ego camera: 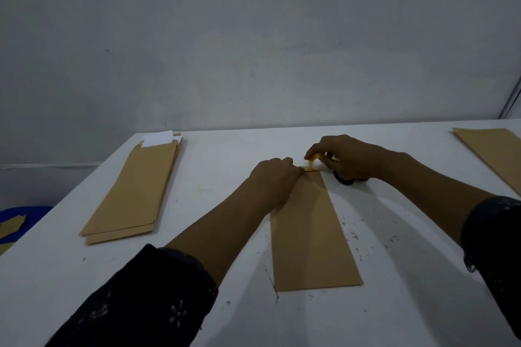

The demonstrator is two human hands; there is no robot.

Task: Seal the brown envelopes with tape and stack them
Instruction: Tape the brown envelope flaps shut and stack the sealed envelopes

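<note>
Envelope (310, 231) lies mid-table, flap end at 12 o'clock | left hand (272, 177) curled, pinning tape at that end | right hand (349, 158) clamped on yellow tape roll (313, 162) | advice: keep strip taut, square across flap, rub flat | unsealed stack (135, 191) at 10 o'clock, more envelopes (490, 149) at 2.

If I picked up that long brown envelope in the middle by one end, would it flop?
Probably it would. The envelope looks thin and lies quite flat on the white table, so it likely bends and droops. It seems light. Pushed, it would probably slide, not roll, since it is flat.
</note>
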